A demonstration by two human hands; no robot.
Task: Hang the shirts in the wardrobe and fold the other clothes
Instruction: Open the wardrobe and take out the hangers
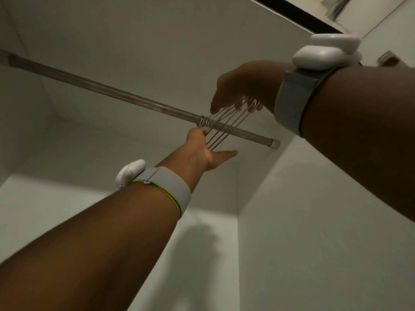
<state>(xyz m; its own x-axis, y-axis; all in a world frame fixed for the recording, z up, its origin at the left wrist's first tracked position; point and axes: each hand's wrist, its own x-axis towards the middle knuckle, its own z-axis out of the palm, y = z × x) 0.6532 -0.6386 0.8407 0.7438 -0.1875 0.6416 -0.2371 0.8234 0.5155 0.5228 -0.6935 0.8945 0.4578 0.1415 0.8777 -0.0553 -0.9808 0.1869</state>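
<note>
Head camera looked up into a white wardrobe [314, 221], and both arms reached toward the rail [107, 92] near its top. A bunch of thin wire hangers [221, 127] hung on the rail, close to its right end. Their hooks sat bunched together just above the left hand [202, 151].

The right hand [242, 86] was above the rail. Its fingers [238, 106] were curled around the hanger wires and held several of them, spread out like a fan. The left hand was under the rail with its thumb sticking out to the side. Its fingers went up behind the wires next to the hooks, and it was too hidden to tell if they held anything.

No shirts or other clothes showed anywhere. The hangers all looked bare. So it seemed the job was only at the start: someone was getting hangers ready. All the hanging and all the folding were probably still to do.

To the left of the fingers, the rail ran long and bare, so there was lots of room to slide hangers that way. To the right of the fingers, the rail ended soon at a white cap [275, 144], very near the side wall. The top panel sat close above the right hand, so lifting hooks off needed care. Below the fingers the wardrobe looked open.
</note>
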